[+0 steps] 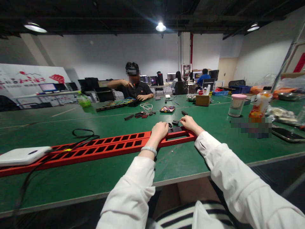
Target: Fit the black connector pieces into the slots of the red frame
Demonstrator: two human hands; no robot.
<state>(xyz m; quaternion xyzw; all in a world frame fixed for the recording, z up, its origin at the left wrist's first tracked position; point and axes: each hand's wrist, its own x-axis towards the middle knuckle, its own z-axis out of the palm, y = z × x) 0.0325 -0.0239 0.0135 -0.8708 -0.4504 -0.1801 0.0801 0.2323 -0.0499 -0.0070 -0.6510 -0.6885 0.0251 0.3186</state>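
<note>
A long red frame (133,144) with rows of square openings lies across the green table. At its right end a black module (175,129) sits in the frame between my hands. My left hand (160,130) rests over the frame with bent fingers, at the module's left side; its fingertips are partly hidden. On the other side, my right hand (190,123) has its fingers curled and pressed together near the frame's far right corner. Whatever it pinches is too small to make out. Small black parts (175,122) lie just beyond the module.
On the frame's left end rests a white device (25,155) with a black cable (83,135). Loose dark pieces (139,115) and a small tray (167,109) lie farther back. A lidded jar (237,105) and a phone (288,133) are at right. A co-worker (137,90) sits opposite.
</note>
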